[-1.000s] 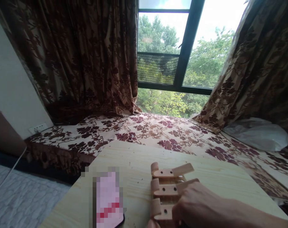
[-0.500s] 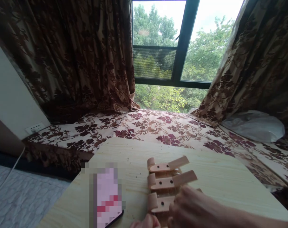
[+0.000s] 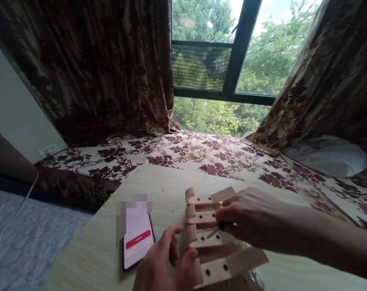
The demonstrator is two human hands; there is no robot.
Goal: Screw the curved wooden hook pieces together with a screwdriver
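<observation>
Several pale wooden strips with curled left ends and two dark screws each lie in a row on a brownish base; the nearest strip (image 3: 216, 270) and the one behind it (image 3: 195, 239) show most. My right hand (image 3: 247, 214) is closed around the dark handle of a screwdriver (image 3: 214, 233). Its metal shaft points left, over the second-nearest strip between the two screws. My left hand (image 3: 162, 258) is open, thumb and index finger apart, with the thumb against the curled end of the nearest strip. The base is partly hidden beneath the strips and my right hand.
On the light wooden table (image 3: 150, 178), a phone (image 3: 138, 238) with a lit pink screen lies left of my left hand. Small dark specks dot the tabletop. Behind stands a flower-patterned window seat (image 3: 183, 151) with a white plastic bag (image 3: 329, 155) at the right.
My right hand has moved up and away from the near strips, and the screwdriver now shows. My left hand has risen into view with its fingers spread. The view has shifted slightly.
</observation>
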